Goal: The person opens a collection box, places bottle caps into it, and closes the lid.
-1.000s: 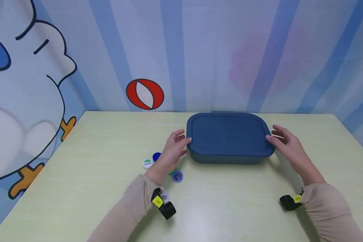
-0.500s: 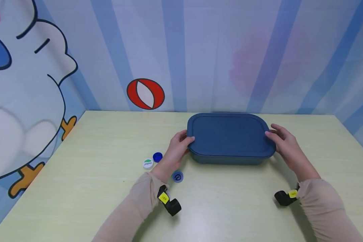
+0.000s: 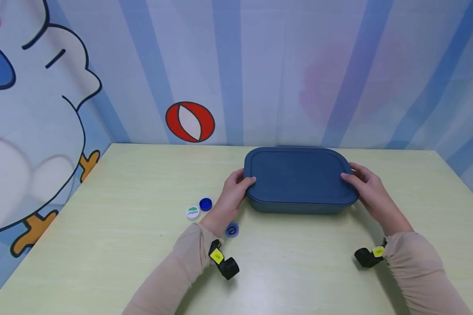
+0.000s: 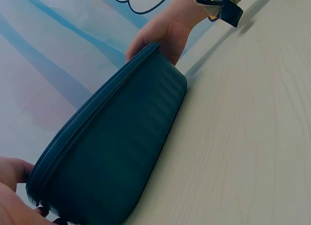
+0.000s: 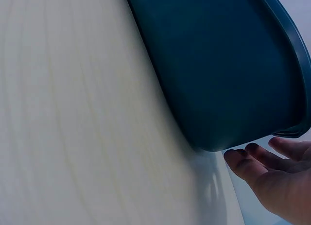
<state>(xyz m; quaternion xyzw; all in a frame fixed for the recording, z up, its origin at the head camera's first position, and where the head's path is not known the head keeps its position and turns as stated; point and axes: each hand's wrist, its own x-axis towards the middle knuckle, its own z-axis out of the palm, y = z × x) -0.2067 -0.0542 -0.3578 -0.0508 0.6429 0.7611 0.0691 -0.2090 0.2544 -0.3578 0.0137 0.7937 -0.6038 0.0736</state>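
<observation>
Holding a lidded blue box [image 3: 295, 208] by both ends, the person reaches across the pale table [image 3: 114, 218]. The left hand [image 3: 231, 192] grips the left end, its thumb over the edge of the lid [image 3: 299, 175] and its fingers curled beneath the rim. The right hand [image 3: 372, 192] holds the opposite end likewise, thumb on top, fingers bent in below the rim. The box sits upright on the tabletop, near its far edge, in front of the striped cloth [image 3: 260, 65]. To the left of the left wrist I see a dark blue cap [image 3: 206, 204] just beside a white cap [image 3: 193, 213] with a green mark; a paler blue cap [image 3: 231, 229] lies on the wrist's other side. Beige sleeves [image 3: 418, 267] cover both forearms.
</observation>
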